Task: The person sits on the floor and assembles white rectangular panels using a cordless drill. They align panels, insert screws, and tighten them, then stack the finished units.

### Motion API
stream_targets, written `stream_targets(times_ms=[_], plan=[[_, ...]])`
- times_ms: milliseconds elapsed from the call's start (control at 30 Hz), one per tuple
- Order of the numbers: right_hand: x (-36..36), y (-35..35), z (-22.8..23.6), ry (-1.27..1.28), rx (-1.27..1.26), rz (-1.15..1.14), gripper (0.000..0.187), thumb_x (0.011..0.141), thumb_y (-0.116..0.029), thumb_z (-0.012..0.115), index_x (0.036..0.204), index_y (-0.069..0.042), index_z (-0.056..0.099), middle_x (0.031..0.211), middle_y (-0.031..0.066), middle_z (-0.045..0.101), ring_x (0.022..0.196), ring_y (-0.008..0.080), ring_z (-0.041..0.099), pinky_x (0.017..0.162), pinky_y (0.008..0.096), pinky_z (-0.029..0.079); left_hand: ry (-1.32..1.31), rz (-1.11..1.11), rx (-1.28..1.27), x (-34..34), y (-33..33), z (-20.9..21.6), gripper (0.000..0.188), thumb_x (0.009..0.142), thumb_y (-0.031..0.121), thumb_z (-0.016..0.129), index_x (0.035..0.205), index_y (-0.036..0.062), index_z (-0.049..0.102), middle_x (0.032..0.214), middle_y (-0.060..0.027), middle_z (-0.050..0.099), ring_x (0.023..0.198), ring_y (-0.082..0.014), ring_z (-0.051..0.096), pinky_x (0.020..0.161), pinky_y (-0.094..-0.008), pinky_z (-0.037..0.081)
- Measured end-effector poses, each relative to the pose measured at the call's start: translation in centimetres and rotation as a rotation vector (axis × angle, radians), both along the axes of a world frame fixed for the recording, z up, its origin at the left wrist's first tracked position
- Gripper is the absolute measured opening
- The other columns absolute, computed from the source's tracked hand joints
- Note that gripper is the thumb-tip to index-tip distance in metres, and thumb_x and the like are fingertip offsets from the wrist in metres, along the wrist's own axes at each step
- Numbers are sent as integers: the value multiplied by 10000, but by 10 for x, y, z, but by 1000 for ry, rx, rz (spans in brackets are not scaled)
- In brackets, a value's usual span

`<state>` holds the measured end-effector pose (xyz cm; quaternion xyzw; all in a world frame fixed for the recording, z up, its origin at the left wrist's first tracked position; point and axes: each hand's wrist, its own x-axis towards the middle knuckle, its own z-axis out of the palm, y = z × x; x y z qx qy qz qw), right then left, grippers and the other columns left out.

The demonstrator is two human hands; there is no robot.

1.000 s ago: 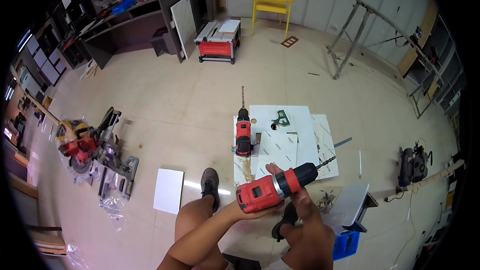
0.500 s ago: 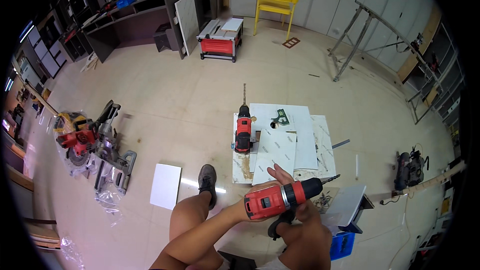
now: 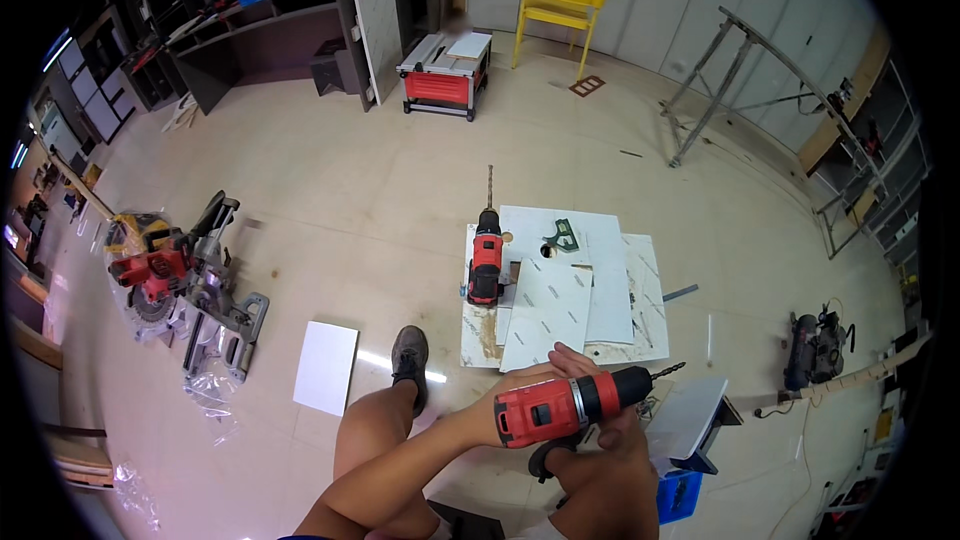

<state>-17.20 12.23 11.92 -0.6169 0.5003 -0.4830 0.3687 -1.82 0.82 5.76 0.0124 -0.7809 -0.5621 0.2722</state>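
a person's bare hands hold a red and black drill [image 3: 540, 415] low in the middle, above the floor [image 3: 370, 190], its bit [image 3: 668, 371] pointing right and slightly up. the left hand [image 3: 515, 381] is closed around the drill from behind, mostly hidden by it. the right hand [image 3: 628, 438] supports the front from below; how tightly it grips cannot be told. beyond, a second drill [image 3: 486, 265] rests at the left edge of stacked white boards [image 3: 550, 315]. a green tool [image 3: 566, 235] lies on them.
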Motion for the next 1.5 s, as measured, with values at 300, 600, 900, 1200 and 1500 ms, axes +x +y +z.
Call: stream_targets(times_ms=[300,600,900,1200,1500], plan=[[25,15,46,180,599,-361,705,657,-114,813,1317,-98,566,1361,117,549,1310,257,474,1087,351,354,-26,50,-80,12,2,-11,294,774,152,736,1053,101,657,949,-99,669,857,-276,657,781,-376,519],[11,17,91,1444,49,-373,591,662,-160,757,1201,-24,556,1241,167,562,1229,353,496,1086,548,312,-71,85,106,-4,8,3,246,752,151,756,955,55,654,829,-106,670,728,-260,651,707,-339,524],[4,5,84,1399,459,-19,312,624,-249,753,857,-75,641,800,117,680,833,306,665,835,441,485,-103,-113,132,2,27,7,253,752,111,729,977,31,646,864,-133,669,744,-252,630,739,-341,516],[-1,6,93,1150,716,384,245,609,-268,706,750,-79,639,701,149,656,755,358,642,820,458,479,-89,-217,-72,8,36,-4,253,754,182,702,957,52,625,851,-134,619,786,-329,621,739,-377,507],[13,27,72,1336,264,3,310,642,-310,750,807,-77,628,833,123,654,945,325,620,934,464,436,35,-107,-139,13,23,12,245,720,216,713,841,41,591,747,-148,556,699,-359,576,638,-428,459]])
